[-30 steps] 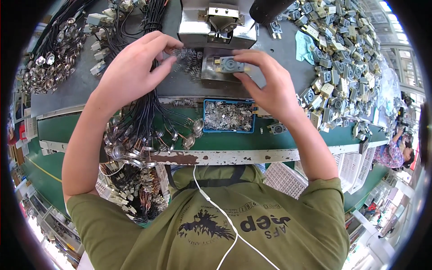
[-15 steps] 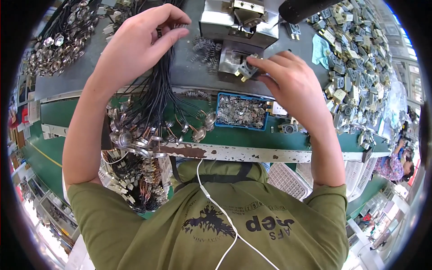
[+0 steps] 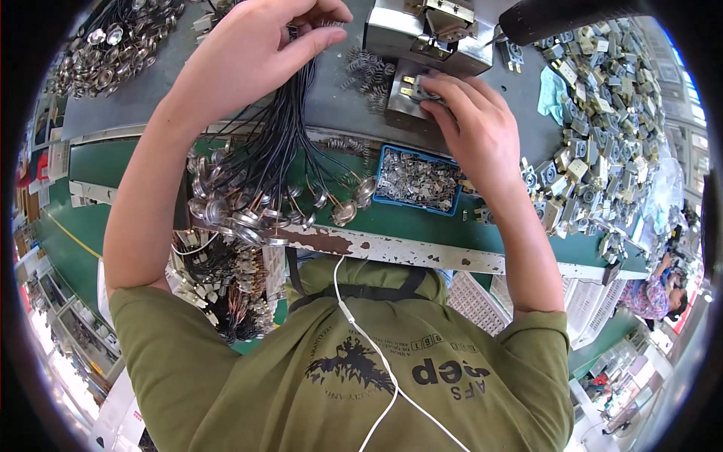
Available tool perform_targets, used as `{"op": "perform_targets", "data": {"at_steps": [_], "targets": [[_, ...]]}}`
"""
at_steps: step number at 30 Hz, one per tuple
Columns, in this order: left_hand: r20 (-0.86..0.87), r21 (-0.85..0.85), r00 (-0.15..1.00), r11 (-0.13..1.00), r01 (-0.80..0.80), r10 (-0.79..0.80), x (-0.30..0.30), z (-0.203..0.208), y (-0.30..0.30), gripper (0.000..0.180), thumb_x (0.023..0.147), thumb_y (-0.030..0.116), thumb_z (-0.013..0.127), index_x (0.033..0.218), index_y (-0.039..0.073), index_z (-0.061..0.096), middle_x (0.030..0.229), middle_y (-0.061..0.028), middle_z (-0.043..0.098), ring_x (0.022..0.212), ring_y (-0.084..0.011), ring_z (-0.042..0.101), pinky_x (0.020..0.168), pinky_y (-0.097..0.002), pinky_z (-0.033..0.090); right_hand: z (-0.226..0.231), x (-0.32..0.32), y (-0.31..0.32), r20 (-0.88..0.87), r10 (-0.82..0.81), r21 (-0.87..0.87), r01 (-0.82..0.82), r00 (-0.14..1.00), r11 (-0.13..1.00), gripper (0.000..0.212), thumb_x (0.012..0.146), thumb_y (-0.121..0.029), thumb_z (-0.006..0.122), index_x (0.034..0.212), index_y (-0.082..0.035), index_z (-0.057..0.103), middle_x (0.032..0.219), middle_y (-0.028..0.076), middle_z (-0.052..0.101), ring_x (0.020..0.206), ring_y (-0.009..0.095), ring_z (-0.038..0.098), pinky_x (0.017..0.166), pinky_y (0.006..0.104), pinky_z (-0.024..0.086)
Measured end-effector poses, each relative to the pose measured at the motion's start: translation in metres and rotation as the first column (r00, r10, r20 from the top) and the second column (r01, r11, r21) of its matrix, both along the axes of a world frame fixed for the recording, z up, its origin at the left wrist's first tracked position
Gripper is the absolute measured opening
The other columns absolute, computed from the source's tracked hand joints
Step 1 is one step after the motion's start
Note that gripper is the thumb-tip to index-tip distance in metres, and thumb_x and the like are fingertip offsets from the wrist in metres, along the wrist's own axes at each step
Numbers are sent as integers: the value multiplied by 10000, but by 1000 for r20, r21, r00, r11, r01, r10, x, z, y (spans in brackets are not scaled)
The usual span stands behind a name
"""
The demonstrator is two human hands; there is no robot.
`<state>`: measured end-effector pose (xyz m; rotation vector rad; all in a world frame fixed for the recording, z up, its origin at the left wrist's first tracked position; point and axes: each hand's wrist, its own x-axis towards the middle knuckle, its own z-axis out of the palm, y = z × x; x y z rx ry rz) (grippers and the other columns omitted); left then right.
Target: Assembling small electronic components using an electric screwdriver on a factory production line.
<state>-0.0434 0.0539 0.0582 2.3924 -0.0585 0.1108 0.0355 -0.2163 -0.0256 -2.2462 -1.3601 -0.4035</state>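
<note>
My right hand (image 3: 482, 124) is closed on a small grey switch-like part with brass terminals (image 3: 422, 88). That part is at the lower steel block (image 3: 403, 104) of a metal fixture (image 3: 480, 47); fingers hide much of it. Farther left, my left hand (image 3: 248, 64) pinches a small coil spring (image 3: 328, 22) between thumb and fingertips. Loose coil springs (image 3: 369, 75) lie on the grey work surface between the hands. Black wires (image 3: 294, 128) run beneath my left hand, with round metal caps (image 3: 245, 218) at their near ends.
A blue tray (image 3: 379, 197) of small metal pieces stands near the table edge. Grey switch-like parts (image 3: 595, 143) are heaped at right, beside a pale green cloth (image 3: 552, 94). A black screwdriver-like tool (image 3: 557, 21) reaches in above the fixture. More metal caps (image 3: 113, 56) pile up far left.
My right hand has brought the grey part against the lower steel block and turned its terminals leftward. The left hand still pinches the spring. The whole view has shifted slightly.
</note>
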Motion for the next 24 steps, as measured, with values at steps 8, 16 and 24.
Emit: {"op": "perform_targets", "data": {"at_steps": [8, 16, 24], "targets": [[-37, 52, 999, 998, -23, 25, 1, 4, 6, 190, 973, 90, 686, 1146, 13, 672, 944, -86, 698, 776, -128, 644, 700, -276, 516, 11, -80, 56, -202, 506, 84, -500, 838, 862, 364, 801, -124, 642, 1159, -90, 695, 1263, 87, 653, 1051, 260, 661, 855, 382, 551], [154, 48, 988, 999, -8, 0, -2, -11, 23, 223, 963, 107, 733, 1173, 42, 696, 895, 4, 670, 753, -59, 549, 675, -228, 455, 9, -48, 53, -312, 613, 339, -518, 726, 785, 329, 753, 48, 678, 1049, -78, 606, 1259, 135, 675, 1028, 299, 670, 858, 386, 562], [218, 229, 964, 968, 103, -154, 2, -31, 18, 186, 951, 114, 718, 1123, 51, 685, 980, -77, 699, 853, -197, 670, 764, -321, 529, 32, -47, 4, -625, 563, 557, -196, 541, 807, 407, 813, 99, 813, 1116, -17, 566, 1038, 121, 635, 955, 209, 651, 826, 323, 552]]}}
